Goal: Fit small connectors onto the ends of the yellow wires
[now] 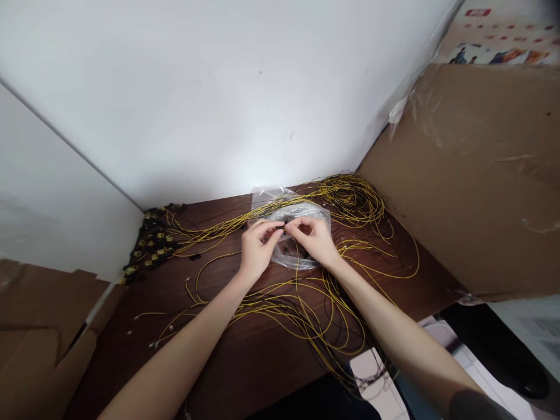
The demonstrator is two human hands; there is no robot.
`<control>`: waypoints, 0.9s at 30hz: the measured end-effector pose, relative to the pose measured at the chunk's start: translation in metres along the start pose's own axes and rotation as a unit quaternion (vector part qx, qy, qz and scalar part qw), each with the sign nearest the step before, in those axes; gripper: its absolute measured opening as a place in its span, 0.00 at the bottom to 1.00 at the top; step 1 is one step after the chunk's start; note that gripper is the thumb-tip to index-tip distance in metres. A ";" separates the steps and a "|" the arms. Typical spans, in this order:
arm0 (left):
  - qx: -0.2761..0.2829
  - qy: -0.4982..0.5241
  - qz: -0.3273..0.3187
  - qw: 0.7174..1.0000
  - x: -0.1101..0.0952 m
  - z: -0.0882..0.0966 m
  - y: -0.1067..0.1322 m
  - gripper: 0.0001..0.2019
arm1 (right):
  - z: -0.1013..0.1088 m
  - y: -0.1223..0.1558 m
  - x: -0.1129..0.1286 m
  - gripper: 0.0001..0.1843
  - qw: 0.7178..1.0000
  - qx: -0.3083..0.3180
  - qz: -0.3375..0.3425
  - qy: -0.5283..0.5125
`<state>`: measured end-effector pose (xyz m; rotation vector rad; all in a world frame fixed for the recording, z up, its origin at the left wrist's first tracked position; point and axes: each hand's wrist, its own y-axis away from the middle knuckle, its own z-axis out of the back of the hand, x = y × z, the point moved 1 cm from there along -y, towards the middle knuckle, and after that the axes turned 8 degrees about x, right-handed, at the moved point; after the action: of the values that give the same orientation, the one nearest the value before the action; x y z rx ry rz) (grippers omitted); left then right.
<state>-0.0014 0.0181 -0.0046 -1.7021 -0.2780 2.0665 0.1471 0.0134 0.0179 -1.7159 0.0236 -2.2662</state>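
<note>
My left hand (256, 246) and my right hand (315, 238) meet over the middle of the table, fingertips pinched together. Between them is a small black connector (284, 227), mostly hidden by the fingers. A yellow wire (297, 259) hangs below my right fingertips toward the loose wires. Beneath both hands lies a clear plastic bag (301, 263) with small dark pieces in it, too small to make out. Yellow and black wires (280, 303) spread loosely across the table in front of the bag, passing under my forearms.
Several black connectors with yellow parts (153, 239) are heaped at the table's left end, their wires running right into a coiled bundle (350, 195). A white wall (219, 105) stands behind the brown table (262, 356). Cardboard (481, 175) borders the right; more cardboard (39, 326) stands left.
</note>
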 end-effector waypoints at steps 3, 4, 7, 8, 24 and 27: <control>0.000 0.001 0.001 1.000 0.001 0.000 0.000 0.08 | 0.000 0.000 -0.001 0.12 1.000 0.000 -0.003 0.008; 0.000 0.001 0.002 1.000 0.001 0.000 0.000 0.08 | 0.000 -0.001 -0.002 0.11 1.000 0.000 -0.004 0.011; 0.001 -0.001 0.002 1.000 0.000 0.000 0.000 0.08 | 0.000 -0.001 -0.004 0.11 1.000 0.001 -0.001 0.020; 0.001 -0.001 0.002 1.000 0.000 0.000 0.000 0.08 | 0.000 -0.001 -0.005 0.11 1.000 0.001 0.001 0.026; 0.009 -0.003 0.000 1.000 0.003 0.001 0.000 0.09 | 0.000 -0.003 -0.002 0.14 0.993 0.051 -0.044 -0.101; 0.012 0.006 0.004 1.000 0.003 0.001 0.000 0.09 | 0.000 -0.003 0.000 0.14 0.984 0.057 -0.070 -0.152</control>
<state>-0.0025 0.0197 -0.0072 -1.7027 -0.2425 2.0559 0.1464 0.0162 0.0182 -2.0351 -0.2940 -2.0268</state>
